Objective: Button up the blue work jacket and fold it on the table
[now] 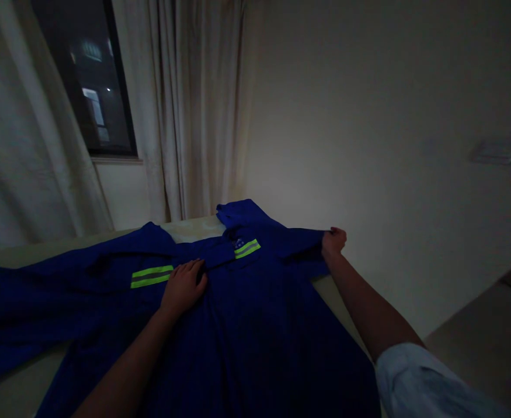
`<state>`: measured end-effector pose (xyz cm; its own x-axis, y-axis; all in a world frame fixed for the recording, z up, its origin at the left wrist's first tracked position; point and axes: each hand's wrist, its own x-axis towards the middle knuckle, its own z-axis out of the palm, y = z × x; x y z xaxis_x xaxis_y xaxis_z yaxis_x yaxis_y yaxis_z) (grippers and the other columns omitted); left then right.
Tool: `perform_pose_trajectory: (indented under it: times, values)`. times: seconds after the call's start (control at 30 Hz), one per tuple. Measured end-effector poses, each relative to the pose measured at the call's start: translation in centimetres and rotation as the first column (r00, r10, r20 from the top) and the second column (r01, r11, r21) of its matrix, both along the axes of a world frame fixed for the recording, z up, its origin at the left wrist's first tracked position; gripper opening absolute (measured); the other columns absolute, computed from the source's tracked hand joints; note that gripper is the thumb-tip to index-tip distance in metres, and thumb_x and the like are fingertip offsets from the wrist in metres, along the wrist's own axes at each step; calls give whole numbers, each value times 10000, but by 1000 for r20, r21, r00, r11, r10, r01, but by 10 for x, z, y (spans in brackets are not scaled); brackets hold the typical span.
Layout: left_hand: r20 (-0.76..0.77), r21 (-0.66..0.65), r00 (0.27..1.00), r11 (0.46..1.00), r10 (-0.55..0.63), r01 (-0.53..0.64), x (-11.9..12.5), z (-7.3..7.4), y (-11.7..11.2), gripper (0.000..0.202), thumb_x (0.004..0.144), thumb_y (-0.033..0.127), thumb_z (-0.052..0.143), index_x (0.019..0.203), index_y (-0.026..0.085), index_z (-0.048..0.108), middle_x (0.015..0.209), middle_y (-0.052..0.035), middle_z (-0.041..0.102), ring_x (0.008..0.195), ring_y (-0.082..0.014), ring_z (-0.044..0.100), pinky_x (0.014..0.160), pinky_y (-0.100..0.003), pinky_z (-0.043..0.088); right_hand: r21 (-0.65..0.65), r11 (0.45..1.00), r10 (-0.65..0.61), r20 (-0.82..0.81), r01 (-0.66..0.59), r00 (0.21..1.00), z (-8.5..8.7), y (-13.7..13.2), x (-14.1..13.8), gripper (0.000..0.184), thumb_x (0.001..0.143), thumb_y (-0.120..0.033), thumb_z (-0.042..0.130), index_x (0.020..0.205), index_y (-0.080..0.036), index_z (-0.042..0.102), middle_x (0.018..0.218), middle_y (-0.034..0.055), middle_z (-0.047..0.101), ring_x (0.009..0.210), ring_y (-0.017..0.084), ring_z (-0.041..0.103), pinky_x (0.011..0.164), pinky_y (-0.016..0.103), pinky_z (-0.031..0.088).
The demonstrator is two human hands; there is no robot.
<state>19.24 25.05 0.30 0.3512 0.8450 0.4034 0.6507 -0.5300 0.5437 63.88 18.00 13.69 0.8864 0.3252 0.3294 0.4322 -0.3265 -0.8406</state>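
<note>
Across the pale surface (196, 229), the blue garment (255, 319) lies spread, collar (236, 239) toward the far edge, lower body running out of view at the near side; one sleeve (24, 299) leaves the view at left. Right hand (334, 239): fingers clenched on the end of the other sleeve (310, 237), drawn out by the right edge. Left hand (185, 284): palm down on the chest, just beside the left strip (152, 277); cannot tell whether it pinches any cloth. Handling, judged: soft, limp, fairly light for its spread, not fragile; the fabric looks matte, so slipping seems unlikely. Loose folds probably bunch if pulled from one point only. Best holds: sleeve ends and shoulder seams, with a flat palm as anchor at mid-chest. The right strip (247, 249) perhaps bends a little stiffer than the surrounding cloth.
</note>
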Motion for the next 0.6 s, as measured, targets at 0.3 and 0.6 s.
perform_pose_trajectory:
  times: [0.3, 0.6]
  values:
    - [675, -408, 676, 913, 296, 8, -39, 19, 26, 707, 1006, 646, 210, 1451, 167, 480, 1408, -231, 640, 1256, -327, 673, 1039, -544, 558, -529, 533, 805, 559, -661, 201, -53, 23, -135, 206, 967, -178, 540, 1130, -259, 636, 1256, 107, 679, 1212, 287, 626, 1055, 436, 524]
    - [623, -750, 654, 566, 429, 343, -95, 58, 21, 703, 780, 712, 737, 1244, 192, 643, 1292, -222, 726, 1124, -358, 741, 906, -501, 620, -653, 515, 851, 470, -555, 236, -102, -14, -127, 722, 666, -90, 670, 1377, -186, 589, 1426, 176, 622, 1325, 369, 570, 1134, 553, 439]
